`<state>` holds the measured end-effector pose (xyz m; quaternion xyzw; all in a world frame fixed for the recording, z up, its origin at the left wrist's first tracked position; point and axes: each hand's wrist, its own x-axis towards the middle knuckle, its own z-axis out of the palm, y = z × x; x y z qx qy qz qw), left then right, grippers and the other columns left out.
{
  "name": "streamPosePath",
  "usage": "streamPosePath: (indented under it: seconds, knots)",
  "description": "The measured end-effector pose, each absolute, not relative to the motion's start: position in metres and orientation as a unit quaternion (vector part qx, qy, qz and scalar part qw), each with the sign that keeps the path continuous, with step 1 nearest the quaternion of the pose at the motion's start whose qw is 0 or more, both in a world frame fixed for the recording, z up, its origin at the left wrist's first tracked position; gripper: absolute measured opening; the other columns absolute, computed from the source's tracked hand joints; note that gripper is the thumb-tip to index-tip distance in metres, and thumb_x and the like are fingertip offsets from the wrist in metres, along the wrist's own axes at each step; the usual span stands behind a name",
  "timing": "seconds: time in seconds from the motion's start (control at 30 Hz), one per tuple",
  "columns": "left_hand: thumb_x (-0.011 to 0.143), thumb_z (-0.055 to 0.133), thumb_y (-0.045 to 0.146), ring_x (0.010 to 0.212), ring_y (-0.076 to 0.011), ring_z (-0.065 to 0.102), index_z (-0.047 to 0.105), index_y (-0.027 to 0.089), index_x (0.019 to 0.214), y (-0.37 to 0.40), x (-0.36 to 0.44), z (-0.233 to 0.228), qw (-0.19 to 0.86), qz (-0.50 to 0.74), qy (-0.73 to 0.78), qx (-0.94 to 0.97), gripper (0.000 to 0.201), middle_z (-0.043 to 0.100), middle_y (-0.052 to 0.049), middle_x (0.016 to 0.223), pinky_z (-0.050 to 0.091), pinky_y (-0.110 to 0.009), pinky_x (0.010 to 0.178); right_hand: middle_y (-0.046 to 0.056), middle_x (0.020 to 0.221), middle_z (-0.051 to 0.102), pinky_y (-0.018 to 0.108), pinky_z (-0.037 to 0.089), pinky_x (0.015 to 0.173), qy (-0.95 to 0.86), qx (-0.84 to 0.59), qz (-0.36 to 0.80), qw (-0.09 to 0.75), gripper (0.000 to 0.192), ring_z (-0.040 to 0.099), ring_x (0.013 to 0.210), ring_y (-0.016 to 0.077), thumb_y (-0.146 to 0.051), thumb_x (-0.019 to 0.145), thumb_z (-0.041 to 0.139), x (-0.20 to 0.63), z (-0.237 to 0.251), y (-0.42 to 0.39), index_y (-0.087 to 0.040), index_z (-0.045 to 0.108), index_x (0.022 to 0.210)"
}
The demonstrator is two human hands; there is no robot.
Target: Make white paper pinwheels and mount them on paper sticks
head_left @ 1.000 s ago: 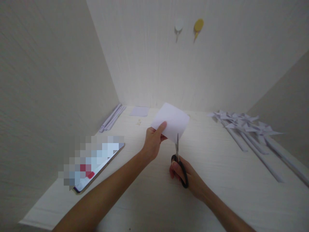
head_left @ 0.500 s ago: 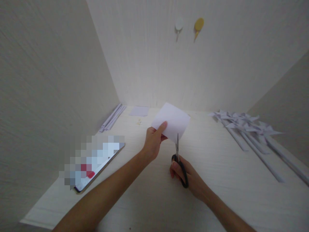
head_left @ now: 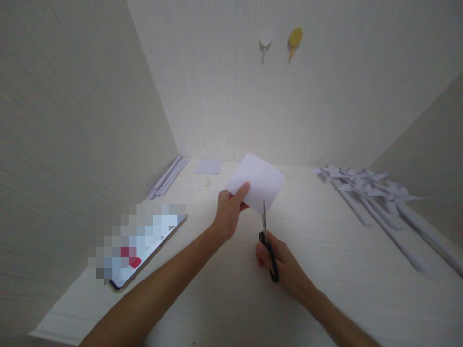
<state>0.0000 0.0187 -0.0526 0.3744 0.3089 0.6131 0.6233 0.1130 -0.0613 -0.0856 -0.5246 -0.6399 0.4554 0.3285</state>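
Note:
My left hand (head_left: 229,209) pinches a white sheet of paper (head_left: 258,180) by its left edge, thumb on top, and holds it above the table. Its lower corner points toward me. My right hand (head_left: 278,260) is closed around the black handles of a pair of scissors (head_left: 265,224). The blades point away from me and lie at that lower corner, one blade showing over the paper. Whether the paper has a slit there is too small to tell.
Left stands a phone (head_left: 148,250), partly blurred out. Behind it lie rolled paper sticks (head_left: 168,178), a flat paper piece (head_left: 209,166) and small pale bits (head_left: 208,183). Several paper pinwheels (head_left: 376,188) on sticks lie right. Two hooks (head_left: 295,37) hang on the back wall.
The scissor blades have drawn closer together at the paper's lower corner. The right hand has shifted very slightly; the left hand keeps its hold on the paper.

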Motion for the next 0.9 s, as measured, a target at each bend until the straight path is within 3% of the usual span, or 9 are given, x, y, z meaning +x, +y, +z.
streamPosePath:
  seconds: [0.9]
  knots:
    - [0.064,0.061,0.034,0.067,-0.0159,0.06,0.062,0.009,0.086,0.0185,-0.0011,-0.0526,0.612,0.61,0.315,0.393,0.033,0.065,-0.008,0.076,0.049,-0.028,0.061,-0.002,0.052,0.044,0.024,0.03,0.047,-0.666,-0.549,0.396,0.315,0.034,0.039,0.05,0.0107,-0.048,0.079,0.038,0.1127,-0.0883,-0.0617,-0.019,0.037,0.061]
